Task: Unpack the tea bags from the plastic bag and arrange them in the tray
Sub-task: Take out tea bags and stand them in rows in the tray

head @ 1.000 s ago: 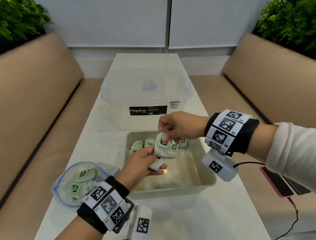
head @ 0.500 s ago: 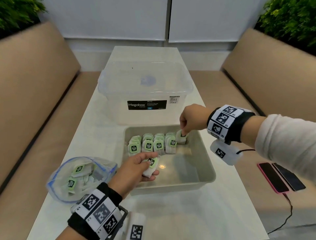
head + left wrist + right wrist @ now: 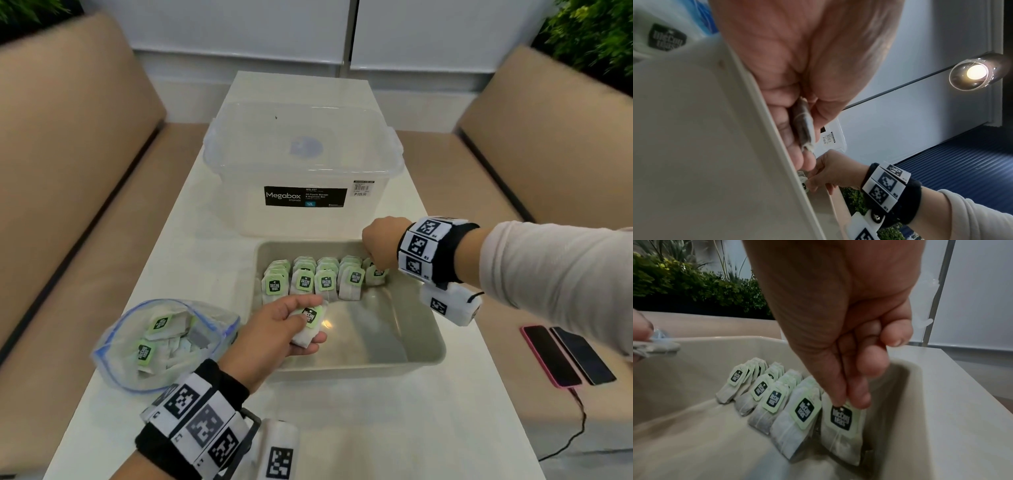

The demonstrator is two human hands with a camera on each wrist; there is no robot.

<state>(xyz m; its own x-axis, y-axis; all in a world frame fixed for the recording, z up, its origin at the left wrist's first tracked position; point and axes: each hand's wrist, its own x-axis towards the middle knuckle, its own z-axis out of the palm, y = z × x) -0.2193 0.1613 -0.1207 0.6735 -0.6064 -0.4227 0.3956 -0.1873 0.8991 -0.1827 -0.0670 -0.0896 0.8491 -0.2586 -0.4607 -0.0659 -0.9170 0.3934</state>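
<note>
A grey tray [image 3: 433, 353] sits on the white table. Several tea bags with green tags [image 3: 325, 279] stand in rows along its far wall. My right hand [image 3: 380, 255] reaches into the tray's far right corner and pinches the top of a tea bag [image 3: 841, 431] standing at the right end of the rows. My left hand [image 3: 284, 330] hovers over the tray's near left part and holds a tea bag [image 3: 308, 325] between thumb and fingers; that tea bag [image 3: 804, 128] shows edge-on in the left wrist view. An open plastic zip bag [image 3: 161, 342] with more tea bags lies left of the tray.
A clear lidded storage box [image 3: 303, 171] stands just behind the tray. Two phones [image 3: 568, 354] lie on the right bench seat with a cable. Tan benches flank the narrow table. The tray's near half is bare.
My right hand carried a tea bag from the left hand to the tray's far right corner and set it down at the row's end. The left hand stayed over the tray with its tea bag.
</note>
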